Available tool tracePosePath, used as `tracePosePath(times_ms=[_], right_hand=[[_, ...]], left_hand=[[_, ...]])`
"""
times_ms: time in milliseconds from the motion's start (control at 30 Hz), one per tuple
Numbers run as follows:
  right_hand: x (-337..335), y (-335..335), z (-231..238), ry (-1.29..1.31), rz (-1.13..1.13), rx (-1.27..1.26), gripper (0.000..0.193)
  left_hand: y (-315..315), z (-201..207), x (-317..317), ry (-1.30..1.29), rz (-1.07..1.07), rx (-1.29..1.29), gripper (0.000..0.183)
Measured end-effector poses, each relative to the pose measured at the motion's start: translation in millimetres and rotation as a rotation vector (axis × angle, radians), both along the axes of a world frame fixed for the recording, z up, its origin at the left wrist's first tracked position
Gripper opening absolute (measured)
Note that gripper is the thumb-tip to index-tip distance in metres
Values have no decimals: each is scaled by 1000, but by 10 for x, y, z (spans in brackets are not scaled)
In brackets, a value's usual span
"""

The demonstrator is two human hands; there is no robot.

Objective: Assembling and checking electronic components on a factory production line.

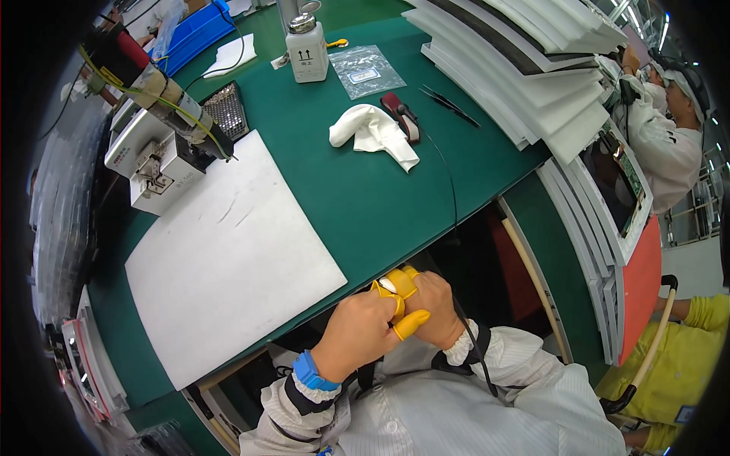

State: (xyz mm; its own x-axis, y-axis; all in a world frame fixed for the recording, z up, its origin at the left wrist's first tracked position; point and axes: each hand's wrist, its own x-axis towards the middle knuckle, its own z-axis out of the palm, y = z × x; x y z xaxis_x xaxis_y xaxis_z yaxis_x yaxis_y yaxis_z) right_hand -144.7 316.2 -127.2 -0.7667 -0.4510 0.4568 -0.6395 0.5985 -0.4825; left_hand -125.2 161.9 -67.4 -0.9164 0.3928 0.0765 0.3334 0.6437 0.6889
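Left hand: the left hand (357, 330) is held at the near edge of the green table (365, 205), fingers curled inward and pressed against the other hand; a blue wrist strap (313, 372) circles its wrist.
Right hand: the right hand (439, 308) meets the left one knuckle to knuckle, fingers bent and bunched tight.
Finger covers: yellow finger covers (401, 300) sit on several fingertips of both hands; the tips pinch together around one of them, right where the hands touch, just off the table's edge.
Grip: whether anything else lies inside that pinch, I cannot tell.
White mat: a large white mat (228, 258) lies on the table, left of the hands.
Cloth: a crumpled white glove or cloth (372, 133) lies farther back, beside a dark red tool (401, 114).
Bottle: a white dispenser bottle (307, 47) stands at the far edge.
Machine: a white boxy machine (152, 163) sits at the mat's far left corner.
Trays: stacked white trays (525, 68) at the right.
Others: another person in white (669, 144) works beyond the trays.
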Motion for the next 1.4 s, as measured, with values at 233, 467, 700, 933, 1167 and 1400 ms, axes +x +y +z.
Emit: tracePosePath(times_ms=[233,467,700,933,1167,1400], right_hand=[[-18,19,5,-53,39,-33,17],[2,-11,66,-79,1,51,17],[15,81,122,22,107,-31,31],[118,137,502,-442,135,-305,29],[60,-94,863,22,576,34,27],[126,-194,836,146,642,50,30]], left_hand=[[-1,4,-10,-5,-15,16,40],[9,-4,-20,-12,-6,34,40],[-87,-16,125,76,-166,-92,34],[-297,19,460,205,-24,-13,20],[-423,160,688,-1021,328,1039,65],[-348,199,800,-995,436,1396,69]])
